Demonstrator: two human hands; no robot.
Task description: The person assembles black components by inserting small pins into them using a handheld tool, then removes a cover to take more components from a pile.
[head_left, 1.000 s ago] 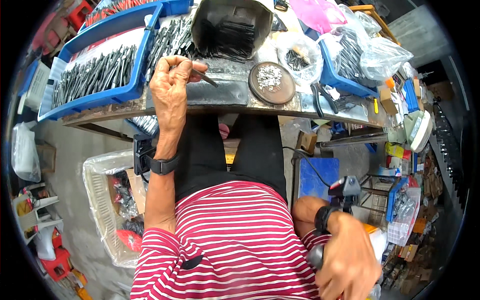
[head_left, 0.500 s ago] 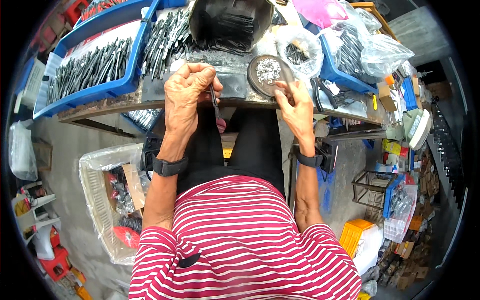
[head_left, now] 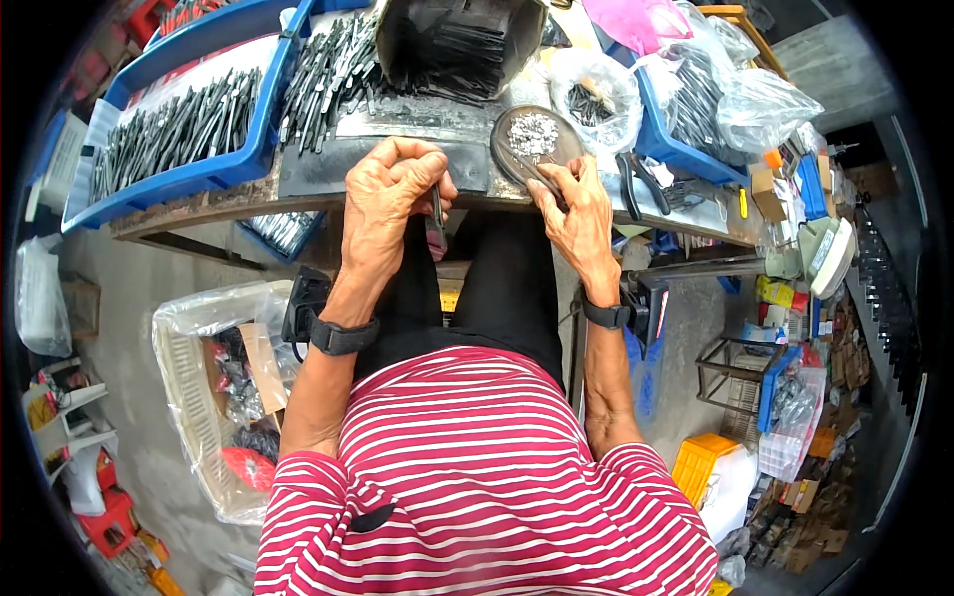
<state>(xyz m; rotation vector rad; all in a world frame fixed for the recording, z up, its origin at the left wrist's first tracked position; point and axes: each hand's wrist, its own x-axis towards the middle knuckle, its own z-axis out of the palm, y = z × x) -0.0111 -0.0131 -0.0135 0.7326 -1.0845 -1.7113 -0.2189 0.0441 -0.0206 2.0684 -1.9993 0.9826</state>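
Fingers (head_left: 433, 167) of the left hand (head_left: 383, 199) are pinched on one slim dark strip (head_left: 437, 207), just past the front edge of the worn, wooden-edged surface (head_left: 248, 195), with decent open room on the flat dark plate (head_left: 323, 171) alongside. Right hand's (head_left: 579, 214) curled by one round brown dish (head_left: 564, 144), can't tell if it's gripping anything. One pair of black-handled pliers (head_left: 628, 189), uncountable silvery bits (head_left: 533, 134).

Things standing on the floor, both sides
At left, a pale basket (head_left: 187, 402) has clear plastic over its rim, and a red stool (head_left: 117, 504) stands farther out. At right, a yellow crate (head_left: 700, 461) is near a dark metal frame (head_left: 733, 372).
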